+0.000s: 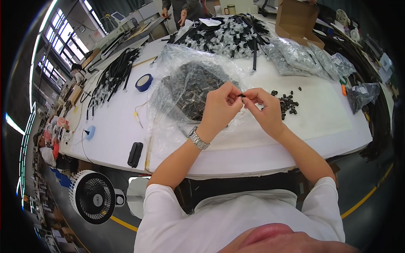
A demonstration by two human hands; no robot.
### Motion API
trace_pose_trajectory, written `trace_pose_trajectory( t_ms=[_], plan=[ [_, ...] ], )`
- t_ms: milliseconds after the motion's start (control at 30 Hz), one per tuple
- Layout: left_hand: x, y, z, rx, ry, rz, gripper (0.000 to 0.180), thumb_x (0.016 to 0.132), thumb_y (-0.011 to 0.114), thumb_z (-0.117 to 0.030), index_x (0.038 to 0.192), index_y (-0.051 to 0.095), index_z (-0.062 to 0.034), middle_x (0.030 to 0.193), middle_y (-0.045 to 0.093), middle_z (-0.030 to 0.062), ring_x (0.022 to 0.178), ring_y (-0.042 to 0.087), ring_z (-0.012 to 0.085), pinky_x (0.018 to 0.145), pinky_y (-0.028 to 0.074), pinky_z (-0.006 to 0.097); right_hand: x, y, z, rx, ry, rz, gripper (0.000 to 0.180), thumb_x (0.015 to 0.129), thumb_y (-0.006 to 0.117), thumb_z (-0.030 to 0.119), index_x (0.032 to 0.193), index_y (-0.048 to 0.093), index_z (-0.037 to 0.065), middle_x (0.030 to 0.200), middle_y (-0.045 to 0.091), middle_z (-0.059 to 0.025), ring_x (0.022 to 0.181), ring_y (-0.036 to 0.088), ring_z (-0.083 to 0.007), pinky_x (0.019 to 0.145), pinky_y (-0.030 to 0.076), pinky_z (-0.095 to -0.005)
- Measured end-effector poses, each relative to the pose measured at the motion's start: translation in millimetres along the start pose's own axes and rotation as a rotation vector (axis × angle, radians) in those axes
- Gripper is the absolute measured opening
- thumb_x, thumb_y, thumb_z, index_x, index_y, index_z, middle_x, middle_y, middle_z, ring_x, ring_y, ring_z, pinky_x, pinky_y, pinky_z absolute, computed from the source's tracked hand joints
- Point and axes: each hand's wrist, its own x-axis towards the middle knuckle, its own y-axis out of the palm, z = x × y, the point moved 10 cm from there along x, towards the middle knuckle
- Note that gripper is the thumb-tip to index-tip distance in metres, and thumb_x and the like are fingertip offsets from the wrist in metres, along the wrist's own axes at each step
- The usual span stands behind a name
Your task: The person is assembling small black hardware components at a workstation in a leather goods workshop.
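Over the table, my left hand (221, 106) and my right hand (265, 109) meet fingertip to fingertip. Pinched between them is a small black part (241, 95); its exact kind is too small to make out. Beneath and left of my hands lies a large clear plastic bag (166, 76), spread open around a heap of small dark parts (192, 84). Just right of my right hand, several small black pieces (288, 103) lie scattered on the white tabletop.
Black straps (114, 74) lie at left, with a bigger pile (223, 36) at the back. Blue tape (144, 82), a yellow-handled tool (138, 119) and a black case (135, 154) sit left. Filled bags (295, 55) and a cardboard box (297, 21) stand right. A person's hands (182, 17) show behind.
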Motion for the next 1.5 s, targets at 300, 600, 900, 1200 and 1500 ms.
trace_pose_trajectory(
  t_ms=[300, 600, 900, 1200, 1500],
  plan=[
    [-3, -1, -19, 0.320, 0.221, -0.117, 0.004, 0.089, 0.070, -0.001, 0.091, 0.068, 0.0020, 0.078, 0.075, 0.0082, 0.070, 0.072, 0.0099, 0.064, 0.058, 0.025, 4, 4, -3, -0.112, 0.084, 0.056, 0.015, 0.097, 0.070, 0.005, 0.109, 0.074, -0.004, 0.093, 0.079, -0.0115, 0.086, 0.077, -0.0163, 0.078, 0.061, -0.0284],
    [5, 0, -3, 0.094, 0.064, -0.073, 0.005, 0.091, 0.068, 0.001, 0.095, 0.069, 0.0033, 0.085, 0.076, 0.0088, 0.077, 0.075, 0.0111, 0.070, 0.061, 0.025, 9, 6, -21, 0.131, 0.233, 0.130, 0.016, 0.099, 0.066, 0.002, 0.111, 0.071, -0.006, 0.094, 0.078, -0.0095, 0.087, 0.077, -0.0145, 0.080, 0.062, -0.0289],
    [4, -1, 5, -0.087, -0.106, 0.068, 0.010, 0.093, 0.069, -0.004, 0.099, 0.068, 0.0034, 0.082, 0.072, 0.0056, 0.070, 0.070, 0.0103, 0.062, 0.057, 0.025, 8, -3, -15, 0.008, 0.102, 0.110, 0.016, 0.099, 0.067, 0.004, 0.111, 0.072, -0.005, 0.092, 0.078, -0.0113, 0.085, 0.077, -0.0167, 0.077, 0.063, -0.0290],
    [12, 12, 37, -0.276, -0.236, 0.399, 0.012, 0.097, 0.068, -0.008, 0.101, 0.068, 0.0036, 0.083, 0.068, 0.0033, 0.070, 0.067, 0.0103, 0.062, 0.057, 0.027, 5, 13, -36, 0.166, 0.372, 0.341, 0.012, 0.096, 0.068, 0.008, 0.101, 0.068, -0.003, 0.087, 0.076, -0.0094, 0.080, 0.075, -0.0134, 0.074, 0.058, -0.0257],
    [6, 17, 4, 0.057, -0.009, 0.047, 0.010, 0.098, 0.067, -0.003, 0.103, 0.067, 0.0059, 0.088, 0.073, 0.0070, 0.071, 0.072, 0.0120, 0.067, 0.061, 0.026, 1, -1, -35, 0.027, 0.291, 0.080, 0.011, 0.097, 0.070, 0.005, 0.099, 0.066, -0.005, 0.085, 0.074, -0.0078, 0.078, 0.073, -0.0117, 0.072, 0.059, -0.0268]
  ],
)
